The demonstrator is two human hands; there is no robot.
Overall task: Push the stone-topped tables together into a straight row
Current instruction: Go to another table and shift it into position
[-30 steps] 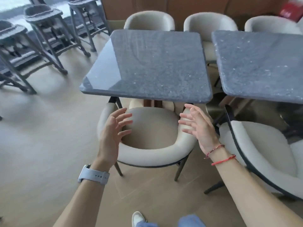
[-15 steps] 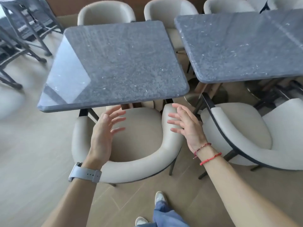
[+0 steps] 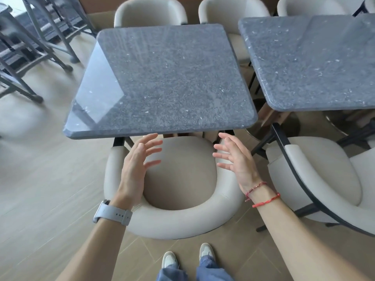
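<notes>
A square grey stone-topped table (image 3: 162,78) stands straight ahead. A second stone-topped table (image 3: 310,61) stands to its right, with a narrow gap between the two tops. My left hand (image 3: 138,163) and my right hand (image 3: 235,161) hover with spread fingers, palms facing each other, just below the near edge of the first table. Neither hand touches the table or holds anything. Both hang over the seat of a cream armchair (image 3: 174,220) tucked under the near edge.
A second cream armchair (image 3: 324,179) sits under the right table. More cream chairs (image 3: 150,11) line the far side. Grey metal stools (image 3: 40,37) stand on the wooden floor at the far left. My shoes (image 3: 170,260) are behind the near armchair.
The view has come closer to the table and looks more steeply down. Both hands have risen slightly toward the table's near edge, still open and apart.
</notes>
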